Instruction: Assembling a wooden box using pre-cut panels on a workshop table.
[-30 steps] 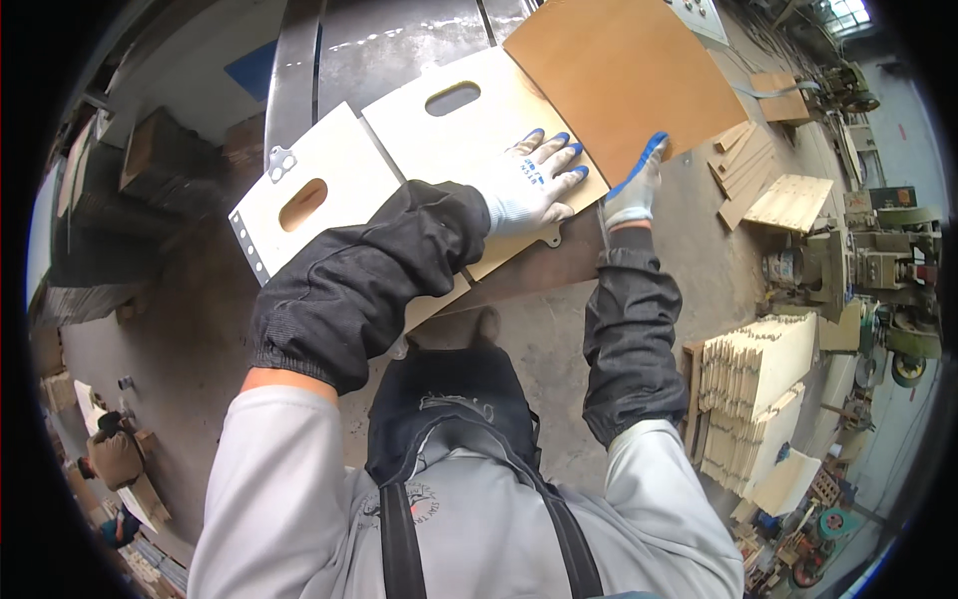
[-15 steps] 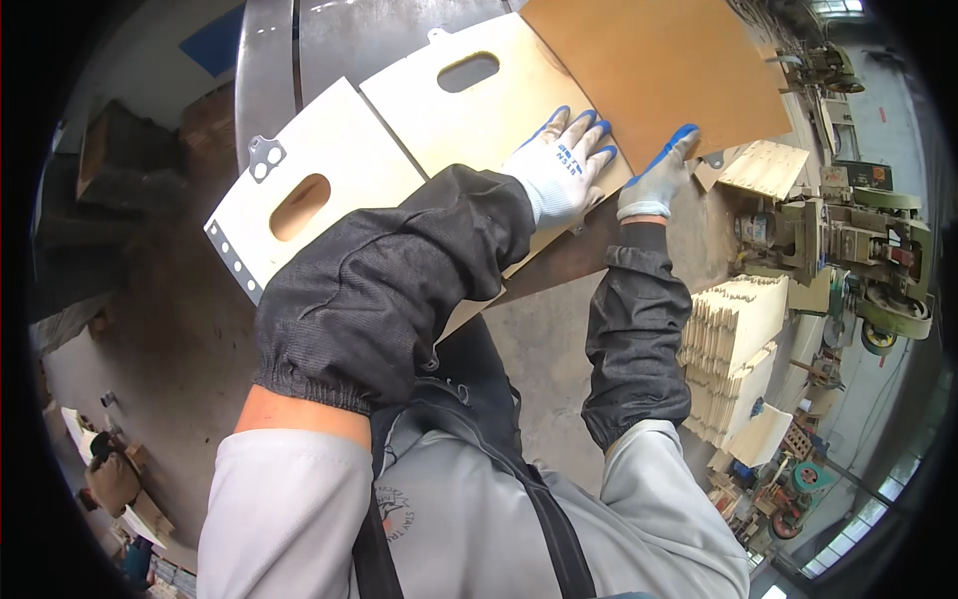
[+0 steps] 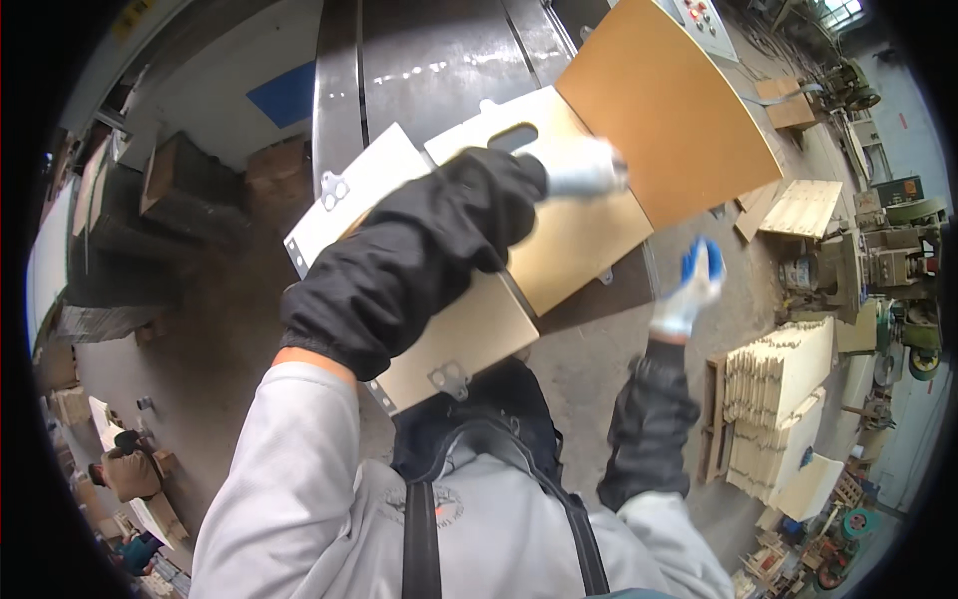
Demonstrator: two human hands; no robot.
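Observation:
My left hand [image 3: 589, 168], in a white glove, is smeared by motion over the top of the middle pale panel [image 3: 564, 245], close to its seam with a brown board [image 3: 679, 130]. Whether its fingers are closed does not show. Part of an oval cut-out shows beside that hand. A second pale panel [image 3: 459, 334] lies to the left, partly covered by my left forearm, with small metal plates at its edges. My right hand [image 3: 691, 290], gloved with blue fingertips, is raised off the boards over the floor. Its fingers are apart and nothing shows in them.
The panels rest on a dark metal table [image 3: 429, 60] with long slots. Stacked wooden pieces [image 3: 778, 389] stand to the right, near machines [image 3: 898, 270] along that side. Dark boxy stacks [image 3: 185, 185] stand on the left. A control panel [image 3: 699, 18] is at the far right.
My right hand has left the brown board's near edge and moved down and right. My left hand has stayed over the middle panel, now blurred. The view has shifted, showing more of the table.

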